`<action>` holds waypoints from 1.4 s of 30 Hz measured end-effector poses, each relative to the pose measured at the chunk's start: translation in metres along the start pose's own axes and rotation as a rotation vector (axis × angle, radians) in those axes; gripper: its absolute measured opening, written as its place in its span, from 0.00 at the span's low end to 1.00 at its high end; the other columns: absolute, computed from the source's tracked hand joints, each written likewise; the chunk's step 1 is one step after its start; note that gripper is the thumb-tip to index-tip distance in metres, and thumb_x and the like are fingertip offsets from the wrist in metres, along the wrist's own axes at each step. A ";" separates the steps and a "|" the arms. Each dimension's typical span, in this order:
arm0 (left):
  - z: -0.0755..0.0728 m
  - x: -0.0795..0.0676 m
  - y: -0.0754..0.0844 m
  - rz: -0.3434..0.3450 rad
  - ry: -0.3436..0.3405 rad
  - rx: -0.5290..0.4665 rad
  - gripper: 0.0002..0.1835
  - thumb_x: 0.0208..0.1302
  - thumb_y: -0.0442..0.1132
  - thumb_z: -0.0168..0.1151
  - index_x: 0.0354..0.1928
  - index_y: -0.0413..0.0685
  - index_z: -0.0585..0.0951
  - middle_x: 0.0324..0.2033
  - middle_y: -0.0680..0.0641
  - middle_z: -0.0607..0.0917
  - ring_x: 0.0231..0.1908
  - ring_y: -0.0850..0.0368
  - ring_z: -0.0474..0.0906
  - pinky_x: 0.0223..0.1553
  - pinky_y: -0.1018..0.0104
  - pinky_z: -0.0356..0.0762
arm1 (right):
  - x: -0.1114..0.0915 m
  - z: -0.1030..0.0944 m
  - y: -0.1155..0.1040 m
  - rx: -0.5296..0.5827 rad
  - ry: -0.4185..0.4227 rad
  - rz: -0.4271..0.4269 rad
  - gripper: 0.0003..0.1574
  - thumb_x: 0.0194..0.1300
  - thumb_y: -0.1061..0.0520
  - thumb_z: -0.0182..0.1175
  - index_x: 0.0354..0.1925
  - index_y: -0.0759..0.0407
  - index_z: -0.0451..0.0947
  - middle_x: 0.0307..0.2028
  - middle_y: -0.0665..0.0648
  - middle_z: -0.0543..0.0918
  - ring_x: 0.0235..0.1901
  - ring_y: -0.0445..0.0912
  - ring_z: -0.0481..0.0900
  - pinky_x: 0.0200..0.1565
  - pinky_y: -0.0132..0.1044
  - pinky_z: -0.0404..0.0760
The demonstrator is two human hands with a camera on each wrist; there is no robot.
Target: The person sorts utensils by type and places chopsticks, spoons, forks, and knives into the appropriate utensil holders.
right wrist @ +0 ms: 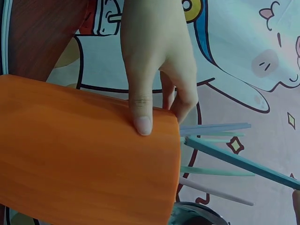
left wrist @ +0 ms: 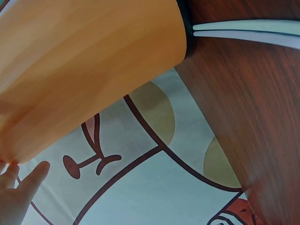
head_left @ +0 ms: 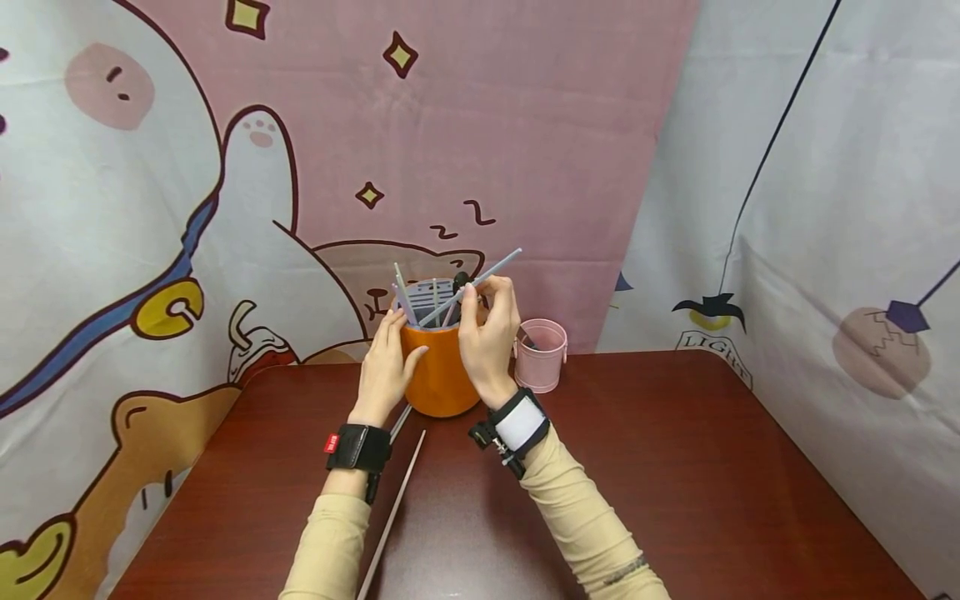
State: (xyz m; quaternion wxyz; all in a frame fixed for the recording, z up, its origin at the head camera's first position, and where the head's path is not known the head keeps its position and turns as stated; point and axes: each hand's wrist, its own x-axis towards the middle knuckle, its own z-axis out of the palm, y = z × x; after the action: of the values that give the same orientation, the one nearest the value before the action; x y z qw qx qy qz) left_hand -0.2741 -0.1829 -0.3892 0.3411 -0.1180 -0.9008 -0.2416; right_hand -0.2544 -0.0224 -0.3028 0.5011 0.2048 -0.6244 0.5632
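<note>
An orange cylindrical container (head_left: pixel 442 375) with a dark base stands on the table. Several slim pastel sticks (right wrist: pixel 218 172) poke out of its mouth, beside a grey slotted piece (head_left: pixel 429 293) and a dark rounded object (head_left: pixel 461 281). My left hand (head_left: pixel 384 367) rests against the container's left side near the rim, fingers extended; its thumb (right wrist: pixel 142 117) lies on the outer wall. With fingers and thumb, my right hand (head_left: pixel 489 337) pinches a blue stick (right wrist: pixel 234 159) above the container. The stick slants, its lower end at the mouth and its upper end past the fingers.
Just right of the container stands a small pink bucket (head_left: pixel 542 358) with a dark item in it. A long pale stick (head_left: pixel 393 515) lies on the table (head_left: pixel 675 483) between my forearms. Two more sticks (left wrist: pixel 248 26) lie close to the container's base. A printed cloth hangs behind.
</note>
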 end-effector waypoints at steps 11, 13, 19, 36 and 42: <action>0.001 -0.001 -0.002 -0.008 -0.016 0.001 0.33 0.63 0.46 0.62 0.64 0.35 0.65 0.66 0.40 0.67 0.71 0.45 0.58 0.63 0.47 0.68 | -0.011 0.009 0.019 -0.087 -0.100 -0.076 0.07 0.69 0.60 0.54 0.39 0.66 0.72 0.33 0.61 0.75 0.32 0.49 0.74 0.33 0.39 0.75; 0.001 -0.001 -0.002 -0.005 -0.014 0.000 0.33 0.63 0.46 0.62 0.64 0.35 0.65 0.66 0.40 0.67 0.71 0.45 0.58 0.63 0.47 0.68 | -0.014 0.011 0.025 -0.103 -0.143 -0.090 0.09 0.69 0.60 0.53 0.40 0.67 0.71 0.33 0.61 0.75 0.32 0.50 0.75 0.34 0.38 0.76; 0.001 0.000 -0.002 0.007 -0.002 0.007 0.33 0.63 0.45 0.62 0.64 0.34 0.66 0.66 0.40 0.67 0.70 0.44 0.59 0.62 0.46 0.70 | -0.021 0.017 0.039 -0.150 -0.261 -0.129 0.08 0.69 0.61 0.53 0.40 0.67 0.71 0.34 0.60 0.75 0.30 0.49 0.75 0.32 0.37 0.79; 0.002 0.000 -0.003 0.025 0.014 0.017 0.33 0.62 0.44 0.64 0.64 0.33 0.66 0.65 0.39 0.68 0.70 0.45 0.60 0.60 0.48 0.72 | -0.029 0.034 0.039 -0.501 -0.502 -0.092 0.06 0.64 0.60 0.60 0.38 0.62 0.79 0.35 0.57 0.84 0.33 0.47 0.85 0.33 0.35 0.83; 0.002 0.000 -0.004 0.025 0.005 0.021 0.32 0.62 0.42 0.64 0.64 0.33 0.66 0.65 0.39 0.68 0.70 0.45 0.59 0.60 0.49 0.72 | -0.026 0.038 0.033 -0.599 -0.566 -0.049 0.06 0.64 0.60 0.59 0.36 0.62 0.79 0.34 0.58 0.84 0.30 0.51 0.85 0.30 0.39 0.84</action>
State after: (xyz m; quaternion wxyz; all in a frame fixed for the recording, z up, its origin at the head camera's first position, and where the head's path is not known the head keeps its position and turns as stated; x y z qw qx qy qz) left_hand -0.2769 -0.1849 -0.3918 0.3476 -0.1249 -0.9008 -0.2284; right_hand -0.2859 -0.0551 -0.3364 0.3602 0.2118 -0.8688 0.2659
